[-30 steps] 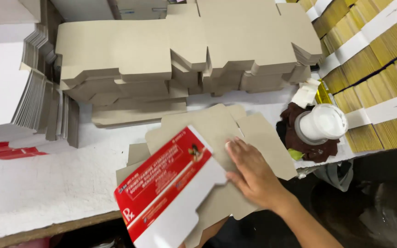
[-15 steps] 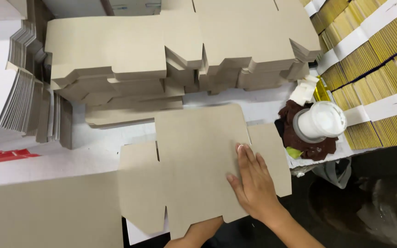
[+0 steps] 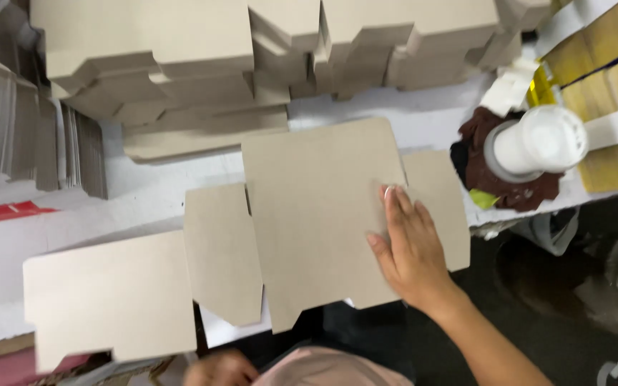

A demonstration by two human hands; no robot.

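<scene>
Since the earlier frame, the flat grey carton blank (image 3: pixel 316 221) has slid slightly left on the white surface (image 3: pixel 144 200). From the head view, the right hand (image 3: pixel 409 250) lies open, flat on the blank's right part, fingers spread. The left hand (image 3: pixel 219 368) shows at the bottom edge, below the blank; its grip cannot be told.
</scene>
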